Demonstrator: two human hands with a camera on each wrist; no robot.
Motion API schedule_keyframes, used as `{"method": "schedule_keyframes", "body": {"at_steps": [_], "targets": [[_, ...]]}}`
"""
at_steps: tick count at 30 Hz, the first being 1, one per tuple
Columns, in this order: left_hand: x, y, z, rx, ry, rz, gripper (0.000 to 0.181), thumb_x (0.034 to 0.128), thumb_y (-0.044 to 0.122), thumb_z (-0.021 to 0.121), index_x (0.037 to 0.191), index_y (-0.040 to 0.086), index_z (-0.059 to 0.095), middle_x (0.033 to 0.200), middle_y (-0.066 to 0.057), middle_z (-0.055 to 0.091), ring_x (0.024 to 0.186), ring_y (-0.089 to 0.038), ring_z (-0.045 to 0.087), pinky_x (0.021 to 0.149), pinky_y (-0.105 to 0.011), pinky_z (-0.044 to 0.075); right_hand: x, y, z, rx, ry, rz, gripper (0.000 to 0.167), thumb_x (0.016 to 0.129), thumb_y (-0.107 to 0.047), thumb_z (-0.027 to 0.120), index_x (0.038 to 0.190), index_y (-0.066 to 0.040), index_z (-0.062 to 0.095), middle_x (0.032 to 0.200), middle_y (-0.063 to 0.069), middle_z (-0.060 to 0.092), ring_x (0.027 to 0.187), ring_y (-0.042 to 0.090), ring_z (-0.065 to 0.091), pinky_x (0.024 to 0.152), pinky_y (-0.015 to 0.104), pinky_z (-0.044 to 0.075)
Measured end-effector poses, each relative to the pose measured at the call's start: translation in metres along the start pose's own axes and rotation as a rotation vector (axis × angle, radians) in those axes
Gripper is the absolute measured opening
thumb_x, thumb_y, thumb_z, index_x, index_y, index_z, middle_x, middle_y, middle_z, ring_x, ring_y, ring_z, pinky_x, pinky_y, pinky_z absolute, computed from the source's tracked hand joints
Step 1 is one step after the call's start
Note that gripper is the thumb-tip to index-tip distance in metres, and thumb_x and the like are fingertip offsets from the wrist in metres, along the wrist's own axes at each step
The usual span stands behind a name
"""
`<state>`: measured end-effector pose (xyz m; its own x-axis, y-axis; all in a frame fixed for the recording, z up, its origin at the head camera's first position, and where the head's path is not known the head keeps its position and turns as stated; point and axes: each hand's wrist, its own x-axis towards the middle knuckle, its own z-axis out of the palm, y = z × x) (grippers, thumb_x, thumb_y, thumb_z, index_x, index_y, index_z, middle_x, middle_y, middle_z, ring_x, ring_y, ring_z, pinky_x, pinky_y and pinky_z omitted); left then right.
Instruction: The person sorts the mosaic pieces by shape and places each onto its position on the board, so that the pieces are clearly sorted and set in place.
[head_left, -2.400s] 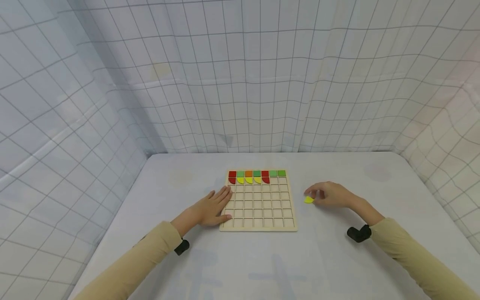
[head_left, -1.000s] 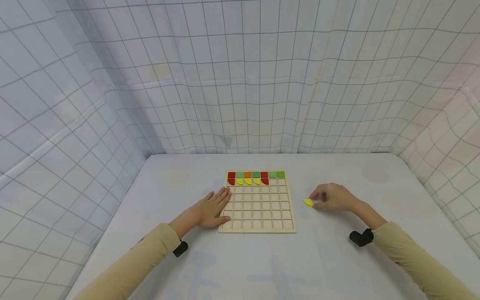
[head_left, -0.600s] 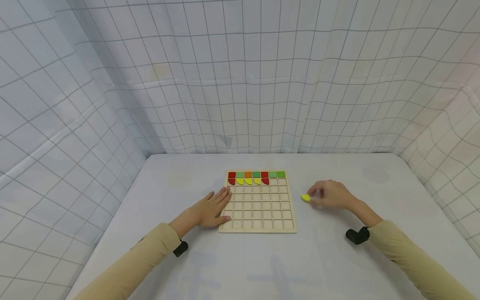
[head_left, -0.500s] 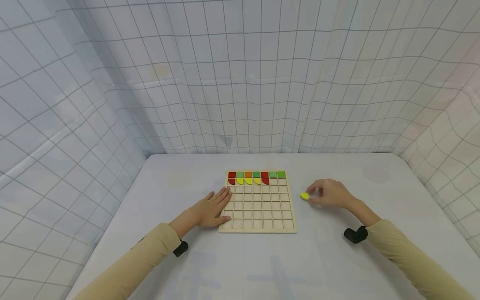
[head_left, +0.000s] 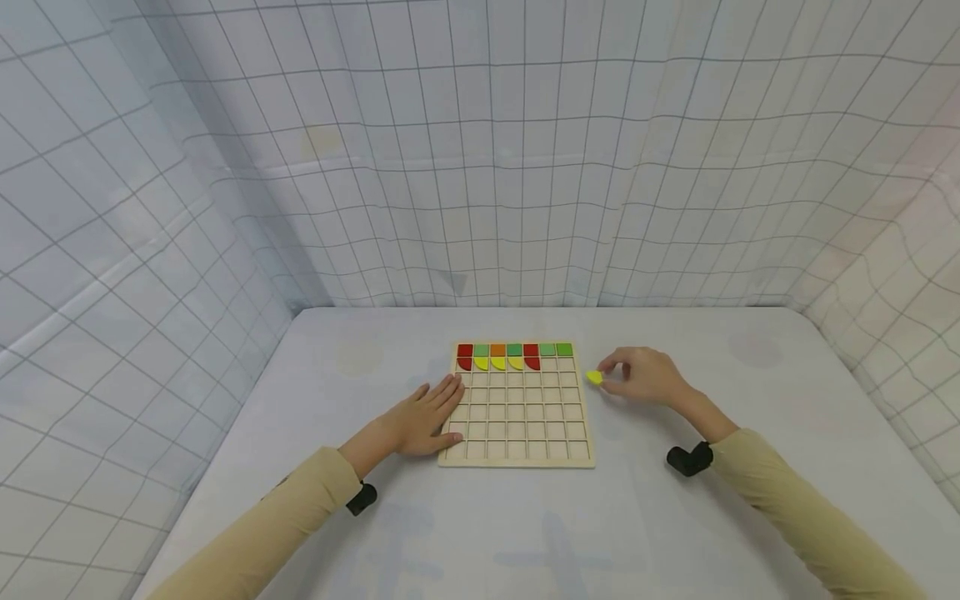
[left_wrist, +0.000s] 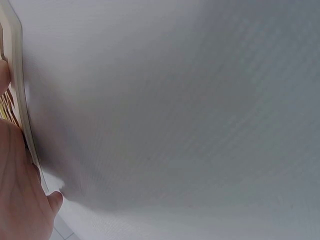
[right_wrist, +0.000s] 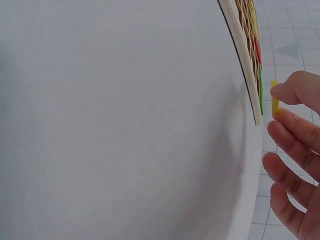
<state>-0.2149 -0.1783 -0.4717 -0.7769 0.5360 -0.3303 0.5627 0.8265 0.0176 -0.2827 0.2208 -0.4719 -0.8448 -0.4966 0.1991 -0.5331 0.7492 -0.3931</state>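
Observation:
In the head view a pale wooden grid board (head_left: pixel 517 414) lies on the white table. Its top row holds red, green and orange square tiles; below them sit red and yellow quarter-circle tiles in the left part of the second row. My left hand (head_left: pixel 422 419) rests with spread fingers on the board's left edge. Just off the board's upper right side, my right hand (head_left: pixel 643 375) pinches a yellow quarter-circle tile (head_left: pixel 594 377) between thumb and index finger. The right wrist view shows this yellow tile (right_wrist: pixel 274 97) edge-on, its other fingers loosely bent.
The white table (head_left: pixel 525 533) spreads around the board on every side. A white curtain with a dark grid (head_left: pixel 480 167) hangs behind it and along both sides. Dark wrist cameras (head_left: pixel 690 459) are strapped at both cuffs.
My right hand has carried the pinched yellow tile left and away from me, closer to the board's right edge. My left hand stays where it was.

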Motion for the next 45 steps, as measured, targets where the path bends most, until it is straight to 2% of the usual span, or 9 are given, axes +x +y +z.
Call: {"method": "schedule_keyframes", "body": {"at_steps": [10,25,32,45], "targets": [[-0.001,0.002,-0.002,-0.013,-0.002,-0.003,0.084,0.0978,0.060,0.033,0.155,0.004,0.009,0.163,-0.012,0.000,0.151,-0.027,0.001,0.120,-0.052,0.015,0.018,-0.008,0.006,0.018,0.008,0.016,0.025,0.079,-0.031,0.074,0.098,-0.015,0.075,0.085,-0.004,0.070,0.058,0.006,0.047,0.049,0.021,0.036],[-0.004,0.006,-0.005,-0.014,-0.009,-0.010,0.084,0.0974,0.061,0.033,0.155,0.004,0.008,0.163,-0.012,-0.001,0.151,-0.026,0.000,0.119,-0.052,0.016,0.043,-0.018,0.017,0.042,-0.022,0.044,0.028,0.079,-0.031,0.075,0.099,-0.011,0.075,0.089,0.001,0.072,0.061,0.007,0.050,0.052,0.021,0.039],[-0.004,0.005,-0.004,-0.015,0.006,-0.004,0.084,0.0973,0.061,0.033,0.155,0.004,0.009,0.163,-0.012,0.001,0.151,-0.027,0.001,0.119,-0.053,0.016,0.051,-0.022,0.022,0.020,-0.041,0.012,0.025,0.081,-0.031,0.074,0.096,-0.011,0.075,0.086,0.002,0.072,0.061,0.007,0.051,0.052,0.021,0.040],[-0.004,0.005,-0.005,-0.014,0.005,-0.008,0.084,0.0973,0.061,0.034,0.155,0.004,0.010,0.163,-0.012,0.002,0.151,-0.027,0.002,0.119,-0.052,0.017,0.061,-0.034,0.028,0.006,-0.067,0.020,0.026,0.081,-0.032,0.075,0.096,-0.011,0.076,0.088,0.003,0.073,0.063,0.008,0.053,0.054,0.021,0.040]]}}
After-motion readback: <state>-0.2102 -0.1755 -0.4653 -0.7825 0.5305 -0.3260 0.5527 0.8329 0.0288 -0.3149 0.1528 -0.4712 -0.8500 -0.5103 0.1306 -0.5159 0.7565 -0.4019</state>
